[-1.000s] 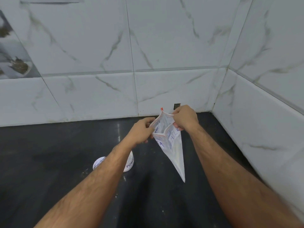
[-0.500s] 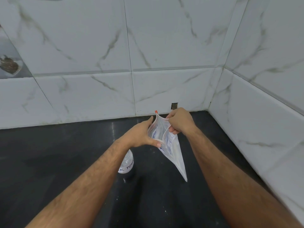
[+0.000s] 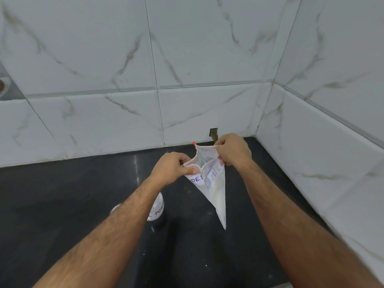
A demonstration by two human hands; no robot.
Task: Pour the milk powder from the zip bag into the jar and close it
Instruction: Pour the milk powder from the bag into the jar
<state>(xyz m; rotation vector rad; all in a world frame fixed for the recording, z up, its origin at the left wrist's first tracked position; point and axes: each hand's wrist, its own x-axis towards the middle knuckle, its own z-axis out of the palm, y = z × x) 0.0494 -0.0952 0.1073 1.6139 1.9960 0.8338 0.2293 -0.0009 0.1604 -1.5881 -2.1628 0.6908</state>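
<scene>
While still pinched: zip bag (image 3: 215, 190) mouth wider vs. earlier.

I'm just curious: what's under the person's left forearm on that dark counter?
A small clear jar stands on the black counter, partly showing, with whitish contents and handwritten letters on a label. The left forearm covers its top, so whether a lid is on cannot be seen.

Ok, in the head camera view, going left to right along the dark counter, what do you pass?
Clear plastic jar with handwritten label → left hand → clear zip bag marked MILK → right hand → white marble-tiled side wall.
</scene>
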